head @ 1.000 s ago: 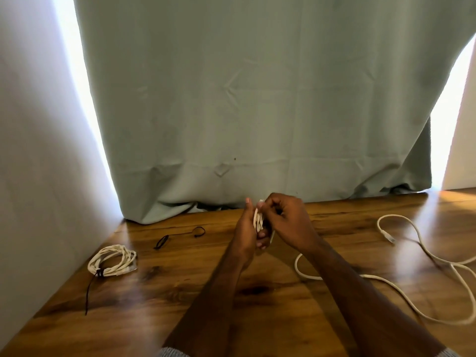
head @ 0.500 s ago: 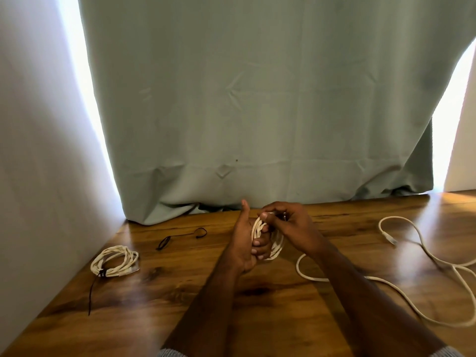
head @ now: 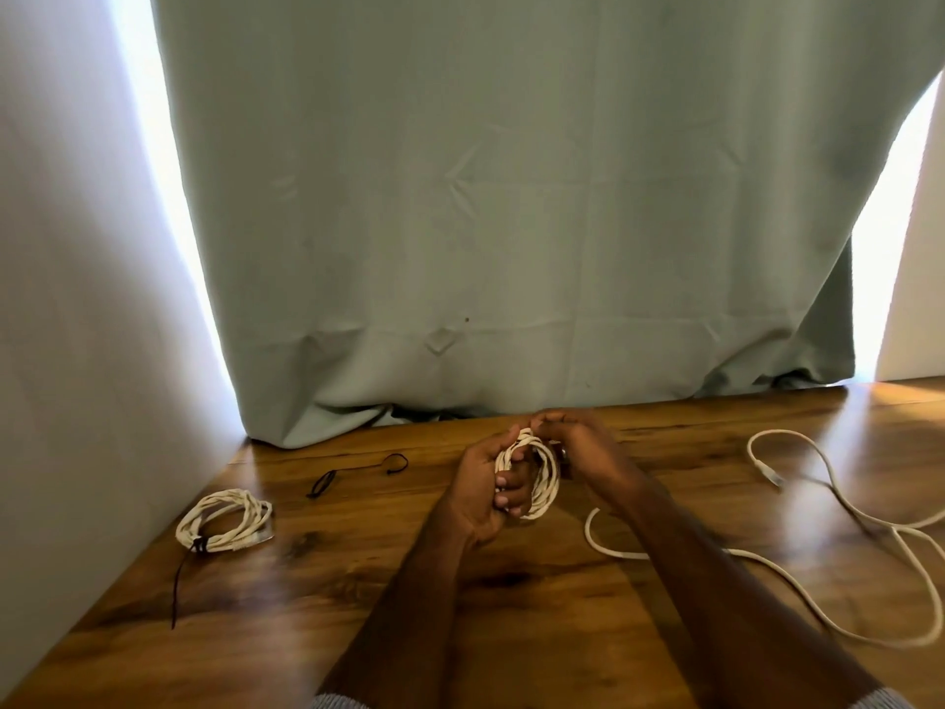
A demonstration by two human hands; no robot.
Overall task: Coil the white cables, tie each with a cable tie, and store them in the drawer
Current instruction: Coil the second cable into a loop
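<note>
So the wooden table (head: 286,631) is the reference for everything here. Running loose across its right half is the uncoiled tail of the white cable (head: 797,588), with a plug end (head: 769,475) lying further back on that side. Over on the table's left, near the wall, sits a finished coil (head: 225,521) already cinched with a dark tie, and a spare black cable tie (head: 353,473) lies just behind it, toward the curtain.

Above the table's middle, the left hand (head: 480,498) has its fingers curled through the coil in progress (head: 532,478), gripping the loops. The right hand (head: 578,447) is pinching the strand at the top of that coil, fingers bent.

My take on doing this bit well: keep each new loop the same size as the ones held, let the slack slide through the right fingers rather than yanking, and don't loosen the left grip until the tie's on. No drawer in view.
</note>
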